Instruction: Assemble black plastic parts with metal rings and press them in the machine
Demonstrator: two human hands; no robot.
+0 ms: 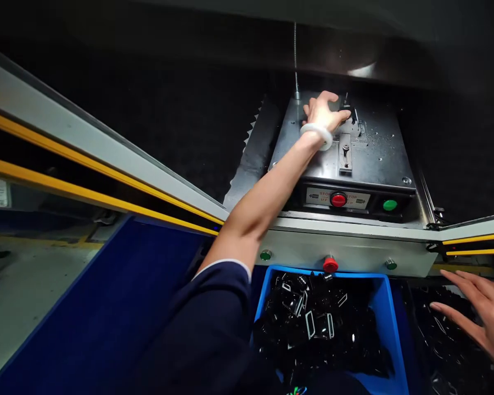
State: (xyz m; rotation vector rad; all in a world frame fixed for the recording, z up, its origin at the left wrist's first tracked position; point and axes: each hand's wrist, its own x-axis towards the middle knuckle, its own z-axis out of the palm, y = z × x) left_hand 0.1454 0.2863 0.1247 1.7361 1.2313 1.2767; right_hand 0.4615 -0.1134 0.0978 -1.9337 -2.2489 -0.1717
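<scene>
My left hand, with a white bangle at the wrist, reaches over a metal fixture plate inside the machine. Its thumb and fingers curve beside a small dark part on the fixture block; whether they grip it is unclear. At the right edge my right hand is open, fingers spread, above a heap of black parts, and holds nothing.
Below the machine's front panel stands a blue bin of black parts. A red button juts out above it. Yellow-striped frame bars slant along the left. A thin cable rises behind the plate.
</scene>
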